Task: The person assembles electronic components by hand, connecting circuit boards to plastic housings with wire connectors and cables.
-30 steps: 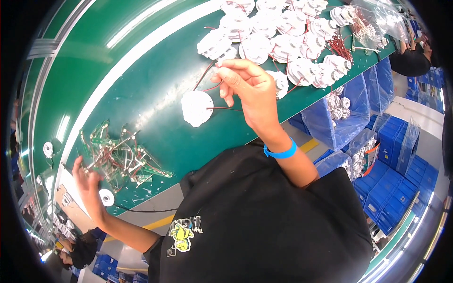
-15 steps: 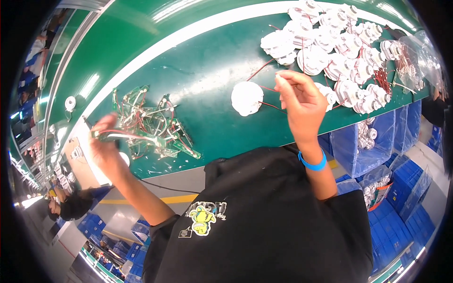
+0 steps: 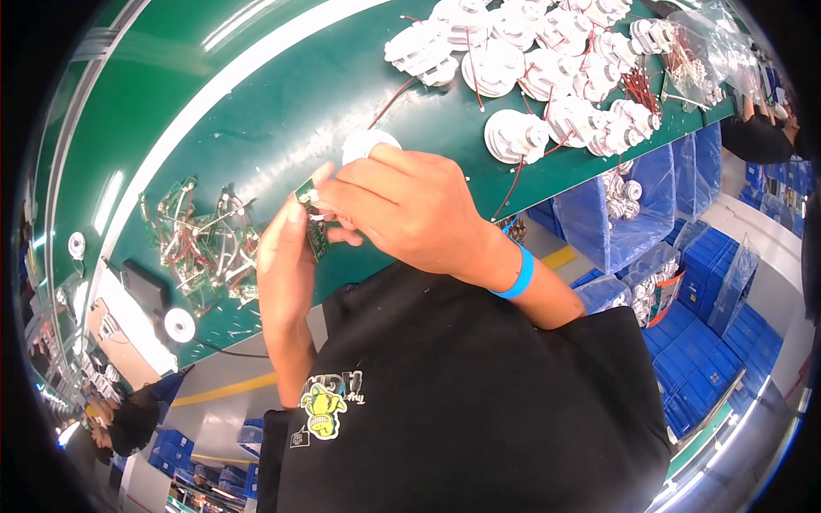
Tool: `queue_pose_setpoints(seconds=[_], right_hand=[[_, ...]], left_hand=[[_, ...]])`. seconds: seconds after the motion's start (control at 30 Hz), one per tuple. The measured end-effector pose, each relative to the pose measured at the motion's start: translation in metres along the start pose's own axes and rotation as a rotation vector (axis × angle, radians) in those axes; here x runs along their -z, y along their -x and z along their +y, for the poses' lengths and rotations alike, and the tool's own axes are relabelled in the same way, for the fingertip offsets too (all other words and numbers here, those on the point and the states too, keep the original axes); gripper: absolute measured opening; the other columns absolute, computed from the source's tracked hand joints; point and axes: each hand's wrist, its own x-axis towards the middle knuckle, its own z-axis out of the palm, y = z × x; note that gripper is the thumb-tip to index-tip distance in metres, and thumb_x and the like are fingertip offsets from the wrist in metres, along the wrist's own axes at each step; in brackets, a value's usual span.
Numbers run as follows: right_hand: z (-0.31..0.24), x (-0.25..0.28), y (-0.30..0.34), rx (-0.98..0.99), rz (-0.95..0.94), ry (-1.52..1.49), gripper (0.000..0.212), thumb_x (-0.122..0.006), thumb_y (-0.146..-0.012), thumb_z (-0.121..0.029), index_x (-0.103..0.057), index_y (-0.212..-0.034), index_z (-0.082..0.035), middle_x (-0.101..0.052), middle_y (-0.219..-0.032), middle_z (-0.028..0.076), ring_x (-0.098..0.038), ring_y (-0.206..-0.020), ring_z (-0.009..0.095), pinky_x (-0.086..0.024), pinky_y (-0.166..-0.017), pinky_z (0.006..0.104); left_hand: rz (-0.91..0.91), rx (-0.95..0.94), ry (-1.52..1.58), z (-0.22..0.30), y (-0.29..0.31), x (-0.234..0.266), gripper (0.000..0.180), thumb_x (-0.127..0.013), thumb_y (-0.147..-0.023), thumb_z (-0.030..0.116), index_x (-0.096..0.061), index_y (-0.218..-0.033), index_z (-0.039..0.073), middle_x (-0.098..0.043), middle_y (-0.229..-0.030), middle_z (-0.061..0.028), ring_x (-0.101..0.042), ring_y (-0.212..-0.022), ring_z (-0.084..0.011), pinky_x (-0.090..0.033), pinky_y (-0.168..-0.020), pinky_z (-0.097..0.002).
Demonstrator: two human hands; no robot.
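Observation:
My left hand grips a small green circuit board, held upright over the near edge of the green workbench. Against the board's upper end, my right hand is closed, its fingertips pinching a small white connector. Its wire is hidden by the fingers. Just beyond the right hand lies a round white housing, partly covered by that hand. Left of my hands, a tangled heap of green circuit boards with red and white wires rests on the bench.
Many white round units with red wires crowd the bench's far right, beside a clear plastic bag. A white ring-shaped part and a black device sit at the left end. Blue bins stand below on the right.
My left hand has brought a circuit board from the heap toward the middle. My right hand has moved left with the pinched wire end to meet it. The view has shifted.

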Motion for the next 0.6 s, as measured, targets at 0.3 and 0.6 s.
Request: queue_pose_setpoints(seconds=[0.3, 0.6], right_hand=[[0.002, 0.006, 0.005, 0.08, -0.025, 0.062, 0.026, -0.069, -0.062, -0.012, -0.065, -0.086, -0.006, -0.059, -0.081, 0.001, -0.057, -0.068, 0.015, -0.048, -0.054, 0.0268], [0.003, 0.002, 0.012, 0.121, 0.028, 0.148, 0.026, -0.067, -0.063, -0.01, -0.066, -0.088, -0.005, -0.059, -0.08, 0.001, -0.057, -0.067, 0.015, -0.047, -0.053, 0.0263]], left_hand=[[-0.104, 0.009, -0.037, -0.005, 0.004, 0.002, 0.047, -0.043, -0.102, 0.028, -0.046, -0.135, -0.005, -0.054, -0.086, -0.0064, -0.059, -0.068, -0.015, -0.057, -0.074, -0.0348], [-0.052, 0.051, 0.001, -0.003, 0.004, -0.006, 0.047, -0.041, -0.102, 0.028, -0.045, -0.136, -0.005, -0.052, -0.082, -0.004, -0.048, -0.055, -0.0078, -0.057, -0.062, -0.0283]])
